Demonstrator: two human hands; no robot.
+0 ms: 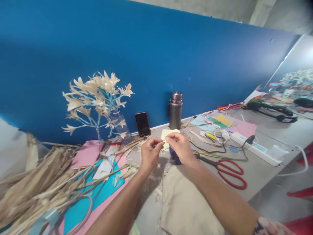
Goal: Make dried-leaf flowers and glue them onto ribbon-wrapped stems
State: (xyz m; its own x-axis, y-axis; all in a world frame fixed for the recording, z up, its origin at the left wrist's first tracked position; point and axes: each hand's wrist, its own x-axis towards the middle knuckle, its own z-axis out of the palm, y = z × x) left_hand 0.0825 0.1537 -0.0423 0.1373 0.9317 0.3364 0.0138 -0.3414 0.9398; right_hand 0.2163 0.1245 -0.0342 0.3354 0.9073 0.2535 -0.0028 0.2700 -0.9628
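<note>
My left hand (151, 154) and my right hand (180, 147) meet over the table, thumbs and fingertips pinched close together. Between the fingertips shows a tiny pale piece (164, 141), too small to make out. Just behind the hands lies a pale yellow paper (168, 133). Under my right hand is a dark blue object (174, 156), mostly covered. A beige cloth (187, 202) spreads below my right forearm. Scissors with red handles (231, 173) rest to the right of it. Small pale scraps (158, 193) are scattered beneath my left hand.
Dried husks (36, 182) and coloured paper crowd the left, with large grey-handled scissors (83, 212). Pale husk flowers (97, 98) stand behind them. A phone (142, 124) and a metal flask (175, 111) stand by the blue wall. A power strip (256, 148) lies right.
</note>
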